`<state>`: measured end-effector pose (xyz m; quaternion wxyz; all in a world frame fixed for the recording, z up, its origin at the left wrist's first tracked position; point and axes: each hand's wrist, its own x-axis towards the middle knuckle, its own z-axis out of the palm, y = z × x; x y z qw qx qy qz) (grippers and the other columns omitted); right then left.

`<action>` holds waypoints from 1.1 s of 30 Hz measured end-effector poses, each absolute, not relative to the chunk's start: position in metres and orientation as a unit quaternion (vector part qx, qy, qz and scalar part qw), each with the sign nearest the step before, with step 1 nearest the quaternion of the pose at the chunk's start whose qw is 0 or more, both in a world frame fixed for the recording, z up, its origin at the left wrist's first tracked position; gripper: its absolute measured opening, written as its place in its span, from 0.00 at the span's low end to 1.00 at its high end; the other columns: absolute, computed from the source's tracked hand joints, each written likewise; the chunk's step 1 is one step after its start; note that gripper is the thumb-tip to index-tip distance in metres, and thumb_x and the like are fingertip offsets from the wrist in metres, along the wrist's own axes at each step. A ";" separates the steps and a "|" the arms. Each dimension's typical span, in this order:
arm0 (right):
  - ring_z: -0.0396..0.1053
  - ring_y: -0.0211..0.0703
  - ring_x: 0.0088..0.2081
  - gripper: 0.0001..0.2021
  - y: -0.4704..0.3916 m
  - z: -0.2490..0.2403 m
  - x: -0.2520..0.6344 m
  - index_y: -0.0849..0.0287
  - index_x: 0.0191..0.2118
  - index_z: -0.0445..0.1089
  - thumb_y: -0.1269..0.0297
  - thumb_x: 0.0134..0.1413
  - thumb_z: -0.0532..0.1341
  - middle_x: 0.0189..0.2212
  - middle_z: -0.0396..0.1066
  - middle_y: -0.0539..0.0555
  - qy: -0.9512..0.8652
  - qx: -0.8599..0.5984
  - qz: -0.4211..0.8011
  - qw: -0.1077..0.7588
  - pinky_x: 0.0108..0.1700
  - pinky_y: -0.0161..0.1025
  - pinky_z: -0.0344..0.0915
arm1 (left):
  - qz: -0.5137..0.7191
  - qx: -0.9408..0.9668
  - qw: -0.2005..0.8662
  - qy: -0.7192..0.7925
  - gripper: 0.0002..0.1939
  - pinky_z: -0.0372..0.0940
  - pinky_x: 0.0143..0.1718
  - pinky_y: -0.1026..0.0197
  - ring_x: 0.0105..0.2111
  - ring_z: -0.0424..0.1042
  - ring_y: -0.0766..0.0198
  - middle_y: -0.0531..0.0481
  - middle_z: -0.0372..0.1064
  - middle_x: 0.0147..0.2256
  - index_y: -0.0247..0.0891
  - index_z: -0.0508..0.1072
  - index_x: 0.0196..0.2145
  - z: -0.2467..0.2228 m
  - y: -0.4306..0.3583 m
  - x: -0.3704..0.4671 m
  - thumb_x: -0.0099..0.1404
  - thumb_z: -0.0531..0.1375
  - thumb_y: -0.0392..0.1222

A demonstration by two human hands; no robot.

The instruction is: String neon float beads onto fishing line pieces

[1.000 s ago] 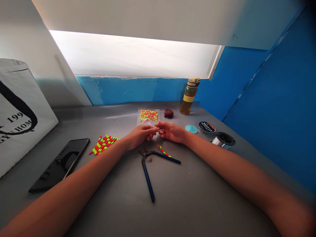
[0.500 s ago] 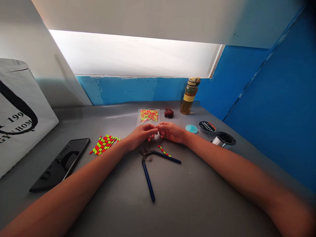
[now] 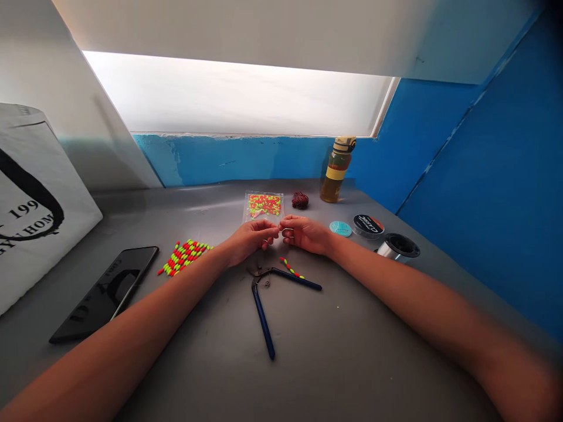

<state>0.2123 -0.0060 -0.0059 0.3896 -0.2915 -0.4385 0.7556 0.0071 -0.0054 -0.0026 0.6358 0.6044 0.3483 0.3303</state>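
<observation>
My left hand (image 3: 250, 239) and my right hand (image 3: 305, 234) are raised over the grey table, fingertips nearly meeting. Both are closed in a pinch; whatever lies between the fingers is too small to make out. Just beyond them is a clear bag (image 3: 264, 204) full of red and yellow-green beads. Below my fingers lies a short row of red and yellow-green beads (image 3: 291, 268). Beside that row, pliers with dark blue handles (image 3: 264, 319) rest spread apart. A woven-looking patch of the same beads (image 3: 185, 257) lies left of my left wrist, partly hidden by the forearm.
A phone (image 3: 109, 293) lies at left near a white printed bag (image 3: 39, 199). Behind my right hand are a dark red thread bundle (image 3: 299, 200) and a bottle (image 3: 336, 176). A light blue disc (image 3: 340, 228), a black-labelled round case (image 3: 368, 225) and a spool (image 3: 398, 248) stand at right.
My fingertips have drawn slightly apart, leaving a small gap between the hands. Everything else lies as before, apart from a slight shift of the view.
</observation>
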 end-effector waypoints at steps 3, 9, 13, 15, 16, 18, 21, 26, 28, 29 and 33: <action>0.65 0.35 0.31 0.07 -0.006 -0.006 0.213 0.59 0.32 0.69 0.70 0.50 0.68 0.31 0.69 0.50 -0.435 -0.283 0.760 0.391 0.36 0.35 0.65 | 0.328 0.602 0.641 0.344 0.15 0.57 0.29 0.64 0.26 0.62 0.71 0.52 0.67 0.31 0.35 0.75 0.35 -0.002 -0.005 0.007 0.57 0.68 0.49; 0.61 0.33 0.28 0.05 -0.003 -0.010 0.214 0.60 0.32 0.70 0.70 0.53 0.67 0.30 0.68 0.49 -0.417 -0.255 0.767 0.416 0.34 0.34 0.64 | 0.315 0.611 0.637 0.349 0.16 0.58 0.29 0.65 0.26 0.63 0.71 0.52 0.68 0.31 0.35 0.74 0.35 -0.003 -0.005 0.006 0.57 0.69 0.49; 0.60 0.33 0.27 0.03 -0.002 -0.011 0.214 0.61 0.32 0.70 0.71 0.54 0.65 0.30 0.67 0.50 -0.409 -0.256 0.770 0.416 0.33 0.34 0.64 | 0.311 0.614 0.631 0.358 0.16 0.57 0.29 0.65 0.25 0.63 0.71 0.51 0.69 0.31 0.34 0.74 0.35 -0.003 -0.005 0.006 0.56 0.69 0.49; 0.60 0.33 0.26 0.04 -0.002 -0.010 0.214 0.61 0.32 0.69 0.71 0.55 0.65 0.31 0.68 0.50 -0.409 -0.261 0.771 0.414 0.34 0.34 0.65 | 0.309 0.613 0.631 0.362 0.17 0.57 0.29 0.65 0.25 0.63 0.71 0.52 0.69 0.30 0.35 0.74 0.35 -0.003 -0.005 0.006 0.56 0.69 0.50; 0.60 0.33 0.26 0.04 -0.002 -0.010 0.214 0.60 0.32 0.69 0.71 0.55 0.65 0.31 0.68 0.50 -0.407 -0.263 0.771 0.412 0.34 0.34 0.65 | 0.308 0.614 0.630 0.363 0.17 0.57 0.29 0.65 0.25 0.63 0.71 0.52 0.68 0.30 0.35 0.74 0.35 -0.003 -0.005 0.007 0.56 0.69 0.50; 0.58 0.33 0.25 0.04 -0.002 -0.009 0.214 0.60 0.31 0.68 0.72 0.55 0.64 0.31 0.67 0.50 -0.404 -0.264 0.774 0.410 0.33 0.34 0.64 | 0.306 0.617 0.627 0.364 0.16 0.57 0.28 0.65 0.24 0.63 0.71 0.52 0.68 0.30 0.35 0.74 0.35 -0.003 -0.006 0.007 0.56 0.69 0.50; 0.55 0.32 0.24 0.05 -0.001 -0.010 0.215 0.60 0.31 0.67 0.72 0.56 0.63 0.30 0.66 0.49 -0.399 -0.253 0.784 0.404 0.33 0.34 0.64 | 0.304 0.624 0.623 0.360 0.16 0.56 0.28 0.65 0.24 0.62 0.71 0.53 0.68 0.29 0.35 0.74 0.35 -0.003 -0.006 0.007 0.57 0.68 0.50; 0.53 0.32 0.22 0.05 -0.001 -0.009 0.215 0.59 0.30 0.65 0.72 0.56 0.62 0.29 0.64 0.48 -0.396 -0.260 0.786 0.397 0.34 0.35 0.64 | 0.301 0.632 0.616 0.362 0.15 0.57 0.29 0.64 0.25 0.63 0.71 0.53 0.69 0.29 0.36 0.74 0.35 -0.002 -0.007 0.007 0.57 0.68 0.50; 0.52 0.32 0.22 0.06 -0.002 -0.008 0.214 0.59 0.30 0.64 0.72 0.55 0.62 0.28 0.63 0.48 -0.394 -0.263 0.786 0.397 0.34 0.35 0.64 | 0.299 0.635 0.614 0.361 0.16 0.57 0.29 0.64 0.25 0.63 0.71 0.53 0.69 0.29 0.35 0.74 0.35 -0.001 -0.007 0.007 0.56 0.68 0.50; 0.51 0.32 0.22 0.06 -0.002 -0.008 0.214 0.59 0.29 0.64 0.72 0.55 0.62 0.28 0.62 0.48 -0.394 -0.263 0.786 0.396 0.34 0.35 0.64 | 0.298 0.636 0.614 0.361 0.16 0.57 0.28 0.64 0.25 0.63 0.71 0.52 0.69 0.29 0.35 0.74 0.35 -0.001 -0.007 0.007 0.56 0.68 0.50; 0.55 0.33 0.23 0.06 -0.003 -0.006 0.214 0.59 0.28 0.65 0.72 0.53 0.63 0.26 0.63 0.48 -0.389 -0.263 0.790 0.394 0.34 0.36 0.64 | 0.300 0.637 0.612 0.360 0.15 0.56 0.28 0.65 0.24 0.62 0.71 0.53 0.67 0.28 0.35 0.74 0.34 -0.002 -0.007 0.006 0.57 0.68 0.50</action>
